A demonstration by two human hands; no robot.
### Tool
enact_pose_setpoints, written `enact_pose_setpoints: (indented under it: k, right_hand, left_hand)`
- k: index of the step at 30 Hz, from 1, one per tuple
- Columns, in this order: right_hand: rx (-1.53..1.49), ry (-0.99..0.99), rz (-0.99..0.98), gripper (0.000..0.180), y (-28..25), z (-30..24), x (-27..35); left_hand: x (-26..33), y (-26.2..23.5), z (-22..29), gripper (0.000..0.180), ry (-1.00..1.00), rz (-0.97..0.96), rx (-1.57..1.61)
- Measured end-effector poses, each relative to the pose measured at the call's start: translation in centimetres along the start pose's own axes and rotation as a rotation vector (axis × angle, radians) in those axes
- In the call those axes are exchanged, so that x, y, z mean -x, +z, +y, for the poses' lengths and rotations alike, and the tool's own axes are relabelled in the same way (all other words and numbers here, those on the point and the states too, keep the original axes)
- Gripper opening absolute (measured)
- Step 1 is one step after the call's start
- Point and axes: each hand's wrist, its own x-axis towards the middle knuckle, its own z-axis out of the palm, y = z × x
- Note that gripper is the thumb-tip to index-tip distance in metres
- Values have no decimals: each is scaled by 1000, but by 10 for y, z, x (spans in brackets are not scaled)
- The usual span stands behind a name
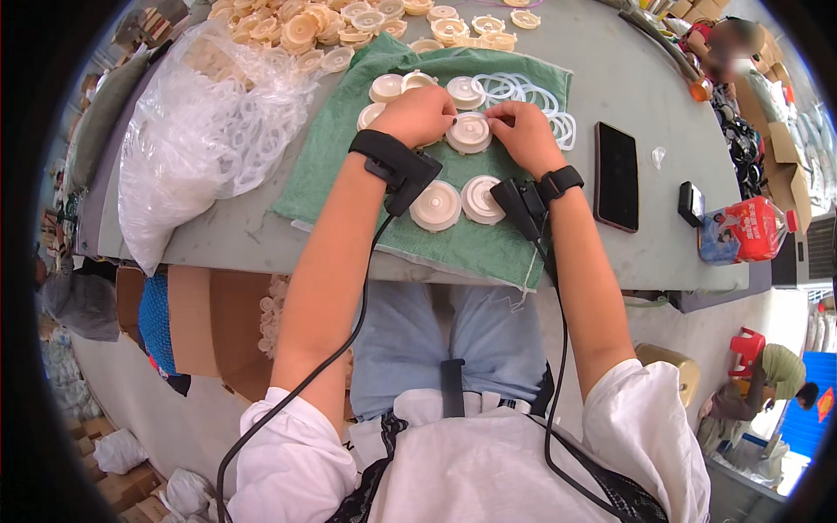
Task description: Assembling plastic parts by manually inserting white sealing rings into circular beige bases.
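A round cream plastic lid (469,132) lies on a green woven cloth (362,205) between my two hands. My left hand (420,116) is closed, its curled fingertips at the lid's left rim. On the opposite side, my right hand (527,138) pinches at the upper right rim. Whether a thin ring sits under the fingers is too small to make out. Nearer to me lie two more lids, one on the left (435,206) and one on the right (482,200). Another lid (465,92) and several translucent sealing rings (523,91) are just beyond my hands.
A clear plastic bag of rings (205,144) stands left of the cloth. Many loose lids (301,30) are heaped at the table's far side. To the right are a phone (616,174), a small black box (691,204) and a red-labelled jug (745,231). Other people sit farther off.
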Motion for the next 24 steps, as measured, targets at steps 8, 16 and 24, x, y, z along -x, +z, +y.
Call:
enact_pose_setpoints:
  k: [8, 16, 24]
  right_hand:
    - [-49, -28, -17, 18, -2, -2, 1]
    - [-19, -6, -22, 17, -1, -1, -1]
    - [-32, -25, -9, 17, 1, 3, -4]
  left_hand:
    - [7, 2, 4, 16, -15, 131, 12]
    - [4, 8, 3, 13, 17, 242, 33]
    - [-3, 8, 6, 12, -108, 159, -188]
